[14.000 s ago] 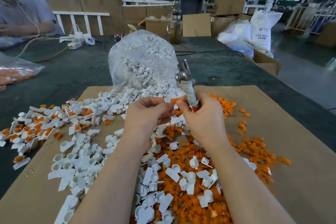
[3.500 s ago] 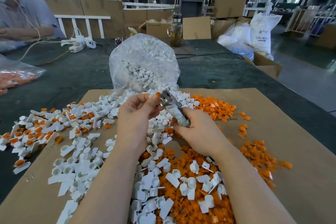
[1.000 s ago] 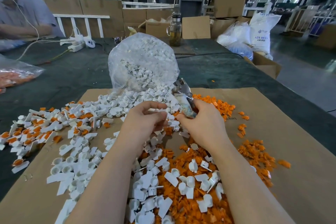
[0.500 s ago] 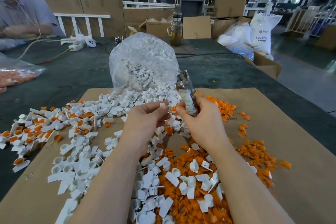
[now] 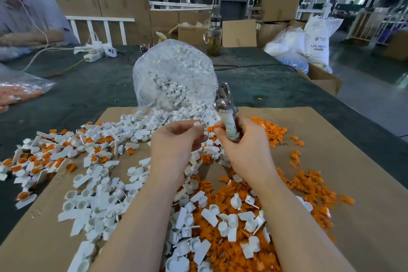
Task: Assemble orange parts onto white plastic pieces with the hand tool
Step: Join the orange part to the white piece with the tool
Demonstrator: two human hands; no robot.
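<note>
Loose white and orange parts (image 5: pixel 220 223) cover the cardboard (image 5: pixel 353 161). Left hand (image 5: pixel 176 141) pinches a white piece (image 5: pixel 198 123). Right hand (image 5: pixel 245 146) grips the tool (image 5: pixel 226 112), now raised upright, fingertips bringing an orange part (image 5: pixel 210 128) beside the piece: joining comes next. Bag (image 5: pixel 174 77) beyond.

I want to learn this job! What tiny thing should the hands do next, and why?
Probably bring the orange part across and seat it in the white piece. The right hand pinches the orange part beside the hand tool, and the left hand holds the white piece just short of touching it.
</note>
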